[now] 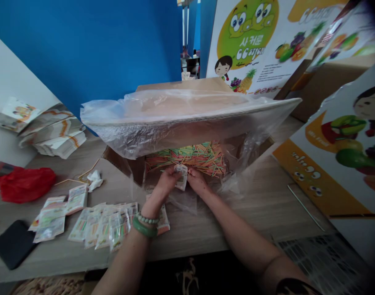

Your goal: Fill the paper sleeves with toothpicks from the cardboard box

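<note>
The grip of the left hand (168,180) pinches a small printed packet (182,177) at the front of the cardboard box (122,166), likely to stay near the thin coloured sticks (190,155). The right hand (198,182) is beside it; its hold is too hidden to tell. Filled packets (103,225) overlap on the bench (251,217), perhaps to save room.

The table (251,223) bears packets (103,227) and a red bag (24,184).

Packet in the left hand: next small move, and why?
Probably bring a few colored sticks to the packet with the right hand: the left hand holds the packet near those sticks, and the row of packets on the table seems to show sticks inside. Whether the right hand grips any is unclear.
</note>
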The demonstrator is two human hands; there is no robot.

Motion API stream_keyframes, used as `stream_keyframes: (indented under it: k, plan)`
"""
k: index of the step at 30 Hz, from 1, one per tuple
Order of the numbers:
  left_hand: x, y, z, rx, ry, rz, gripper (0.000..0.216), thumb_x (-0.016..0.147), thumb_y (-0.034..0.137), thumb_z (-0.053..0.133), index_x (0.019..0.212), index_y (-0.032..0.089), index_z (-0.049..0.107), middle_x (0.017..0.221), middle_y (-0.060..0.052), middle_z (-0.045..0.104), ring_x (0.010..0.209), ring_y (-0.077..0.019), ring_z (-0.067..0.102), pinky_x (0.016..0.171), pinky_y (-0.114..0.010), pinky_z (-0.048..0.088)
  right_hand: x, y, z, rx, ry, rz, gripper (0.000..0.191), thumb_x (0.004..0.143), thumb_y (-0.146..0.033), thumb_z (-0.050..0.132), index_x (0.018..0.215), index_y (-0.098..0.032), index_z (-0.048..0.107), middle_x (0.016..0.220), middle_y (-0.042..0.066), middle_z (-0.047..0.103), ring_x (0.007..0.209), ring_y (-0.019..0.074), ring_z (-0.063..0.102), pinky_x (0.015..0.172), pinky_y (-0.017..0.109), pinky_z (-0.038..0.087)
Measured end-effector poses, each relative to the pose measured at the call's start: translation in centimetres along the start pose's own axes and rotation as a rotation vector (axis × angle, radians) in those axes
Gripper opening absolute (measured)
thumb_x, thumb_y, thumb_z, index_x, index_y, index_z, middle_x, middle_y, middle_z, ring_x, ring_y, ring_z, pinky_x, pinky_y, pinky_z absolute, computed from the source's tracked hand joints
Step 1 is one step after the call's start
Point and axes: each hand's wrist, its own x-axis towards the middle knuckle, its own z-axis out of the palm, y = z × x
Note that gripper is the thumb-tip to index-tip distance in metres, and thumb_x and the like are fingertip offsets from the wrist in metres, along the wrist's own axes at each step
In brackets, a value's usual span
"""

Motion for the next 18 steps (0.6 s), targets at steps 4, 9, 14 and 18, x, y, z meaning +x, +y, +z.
stream_keyframes:
  k: [4, 9, 14, 18]
  plan:
    - [-0.2, 0.4, -0.2, -0.116, -0.019, -0.095, 0.016, 0.063, 0.014, 0.073, 0.079, 0.015, 0.069, 0.069, 0.001, 0.069, 0.059, -0.0124, 0.06, 0.064, -0.026, 0.048, -0.1, -0.7, 0.0, 0.085, -0.007, 0.028, 0.034, 0.077, -0.026, 0.05, 0.104, -0.023, 0.07, 0.106, 0.002, 0.073, 0.099, 0.0193, 0.064, 0.096, 0.033, 0.048]
    - [-0.3, 1.0, -0.7, -0.369, -0.054, -0.349, 0.015, 0.063, 0.006, 0.069, 0.076, 0.014, 0.07, 0.064, -0.002, 0.07, 0.057, -0.0139, 0.064, 0.06, -0.026, 0.053, -0.4, -1.7, 0.1, 0.151, -0.113, 0.088, 0.028, 0.077, -0.032, 0.057, 0.101, -0.022, 0.068, 0.095, 0.0, 0.072, 0.086, 0.018, 0.063, 0.083, 0.03, 0.049]
    - [-1.0, 1.3, -1.4, -0.361, -0.038, -0.389, 0.016, 0.064, 0.003, 0.068, 0.078, 0.013, 0.071, 0.064, -0.002, 0.071, 0.057, -0.0145, 0.065, 0.061, -0.027, 0.054, -0.1, -1.3, -0.9, -0.017, 0.059, 0.025, 0.018, 0.084, -0.039, 0.055, 0.088, -0.023, 0.061, 0.083, -0.002, 0.064, 0.08, 0.0167, 0.056, 0.079, 0.028, 0.046]
    - [-2.0, 1.8, -2.2, -0.395, 0.088, -0.251, 0.025, 0.057, 0.004, 0.073, 0.079, 0.013, 0.071, 0.069, -0.002, 0.074, 0.059, -0.0146, 0.066, 0.063, -0.027, 0.055, 0.4, -0.3, -2.3, -0.065, 0.156, -0.019, 0.022, 0.089, -0.043, 0.051, 0.08, -0.024, 0.053, 0.076, -0.002, 0.056, 0.073, 0.0163, 0.051, 0.077, 0.029, 0.045]
